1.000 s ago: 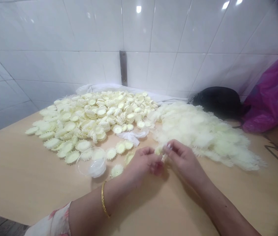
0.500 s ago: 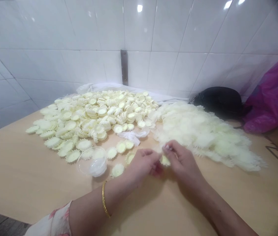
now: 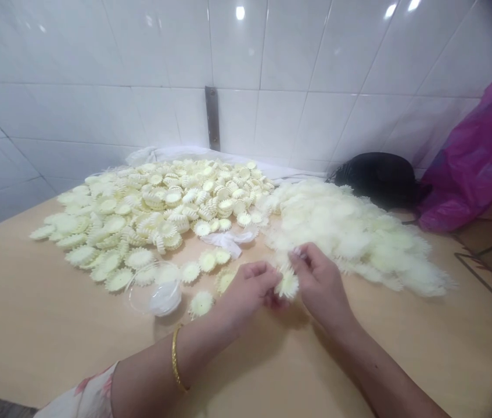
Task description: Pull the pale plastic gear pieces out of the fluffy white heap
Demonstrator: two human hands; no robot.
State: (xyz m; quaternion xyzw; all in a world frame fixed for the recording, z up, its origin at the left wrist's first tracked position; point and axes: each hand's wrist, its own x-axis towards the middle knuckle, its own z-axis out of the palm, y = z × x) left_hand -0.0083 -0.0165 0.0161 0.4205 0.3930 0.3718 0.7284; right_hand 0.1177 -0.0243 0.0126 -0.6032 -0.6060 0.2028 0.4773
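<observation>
A small pale yellow petal disc [image 3: 287,284] sits between both of my hands just above the wooden table [image 3: 54,342]. My left hand [image 3: 248,288], with a gold bangle at the wrist, pinches its left edge. My right hand [image 3: 320,283] grips its right side with curled fingers. Behind my right hand lies a loose heap of thin cream petal pieces [image 3: 350,232]. To the left spreads a pile of stacked, ridged flower discs [image 3: 162,203], with a few single discs [image 3: 201,302] lying close to my left hand.
A small clear plastic cup [image 3: 158,293] with white content stands left of my left hand. A scrap of white cloth [image 3: 228,239] lies by the piles. A black bag [image 3: 379,177] and a magenta plastic bag [image 3: 476,157] rest against the tiled wall at the right.
The disc between my fingers has come into clearer view and now faces up, with my right fingers shifted along its edge. The camera view has drifted slightly to the right.
</observation>
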